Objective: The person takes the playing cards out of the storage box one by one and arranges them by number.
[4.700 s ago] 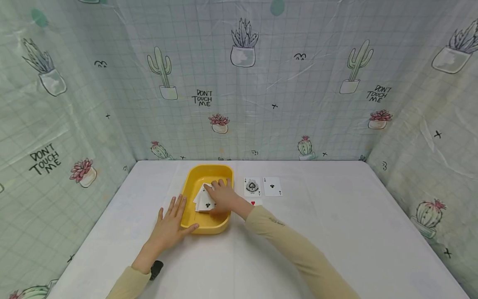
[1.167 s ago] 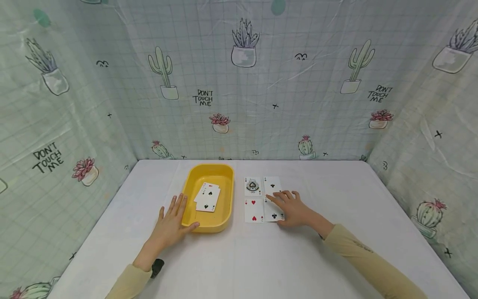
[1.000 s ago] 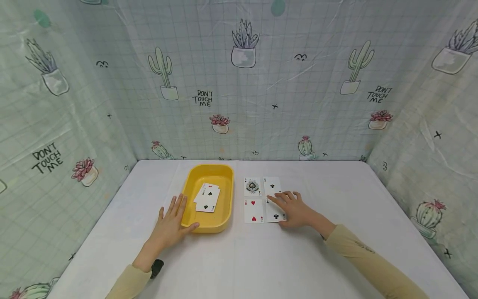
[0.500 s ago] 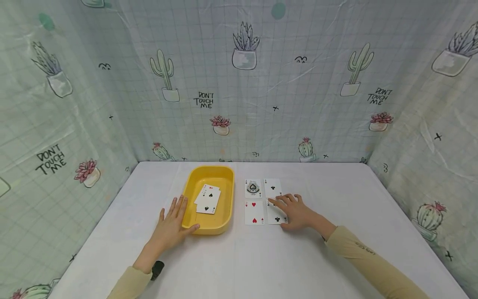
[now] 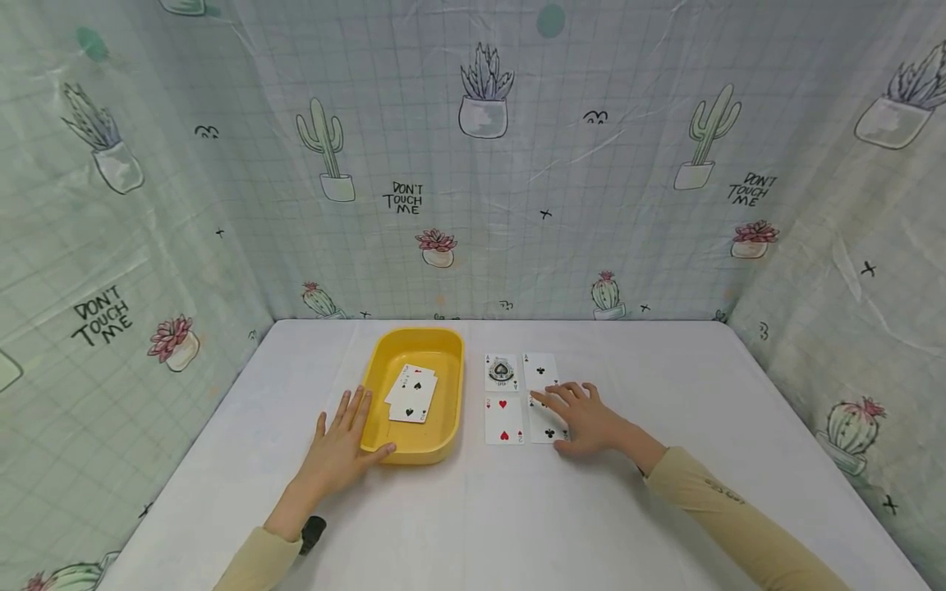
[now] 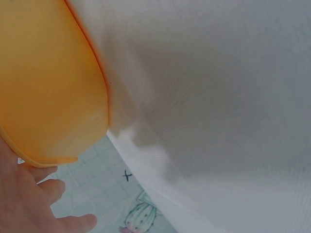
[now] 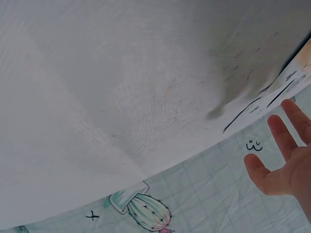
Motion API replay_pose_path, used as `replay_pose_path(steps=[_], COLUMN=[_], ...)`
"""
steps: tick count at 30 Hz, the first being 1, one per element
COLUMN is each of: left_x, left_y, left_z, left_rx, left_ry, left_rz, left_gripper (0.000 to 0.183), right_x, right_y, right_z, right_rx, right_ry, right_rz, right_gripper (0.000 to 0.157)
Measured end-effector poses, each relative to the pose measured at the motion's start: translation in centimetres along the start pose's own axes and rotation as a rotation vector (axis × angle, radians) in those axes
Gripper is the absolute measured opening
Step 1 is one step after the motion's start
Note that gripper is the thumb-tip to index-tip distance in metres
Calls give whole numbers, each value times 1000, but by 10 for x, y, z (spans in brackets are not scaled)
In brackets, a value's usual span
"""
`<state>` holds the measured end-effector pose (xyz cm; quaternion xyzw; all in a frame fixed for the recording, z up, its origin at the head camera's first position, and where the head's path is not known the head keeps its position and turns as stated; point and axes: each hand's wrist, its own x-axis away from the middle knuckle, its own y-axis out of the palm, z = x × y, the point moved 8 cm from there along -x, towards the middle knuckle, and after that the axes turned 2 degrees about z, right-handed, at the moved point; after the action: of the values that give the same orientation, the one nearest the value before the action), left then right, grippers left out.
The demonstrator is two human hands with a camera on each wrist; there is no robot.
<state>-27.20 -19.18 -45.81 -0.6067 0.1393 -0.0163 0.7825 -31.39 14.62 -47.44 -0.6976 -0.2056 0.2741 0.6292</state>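
Loosely spread, a right hand (image 5: pixel 587 421) covers part of a clubs card (image 5: pixel 547 435), right of centre in the frame, while a left hand (image 5: pixel 336 450) touches a yellow tray (image 5: pixel 443 414).

The right fingers are apart and slightly bent, over the card lying on the white table (image 5: pixel 443 525); whether they press it one cannot tell. The left fingers stretch straight and spread along the tray's left rim, left of centre, gripping nothing. Near the middle of the frame, an ace of spades (image 5: pixel 501 373), an ace of clubs (image 5: pixel 540 368) and a two of hearts (image 5: pixel 504 420) complete a face-up square with the clubs card; inside the tray, a spades card (image 5: pixel 412 401) tops overlapping cards.
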Motion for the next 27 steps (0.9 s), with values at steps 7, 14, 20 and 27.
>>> replay_pose_path(steps=[7,14,20,27], left_x=[-1,-2,-3,-2], left_y=[1,2,2,3], left_z=[-1,-2,-3,-3], left_rx=[2,-10,-11,-10], left_ry=[0,2,6,4], left_rz=[-2,-5,-4,-5], left_gripper=[97,98,98,98], right_x=[-5,-12,-20,-33], right_y=[-5,-11,-19,-24], right_z=[-3,-6,-12,-25], right_rx=[-5,11,4,-34], right_ry=[6,-39,-51,-66], right_rz=[-24,24,29,33], right_gripper=[79,76,74,73])
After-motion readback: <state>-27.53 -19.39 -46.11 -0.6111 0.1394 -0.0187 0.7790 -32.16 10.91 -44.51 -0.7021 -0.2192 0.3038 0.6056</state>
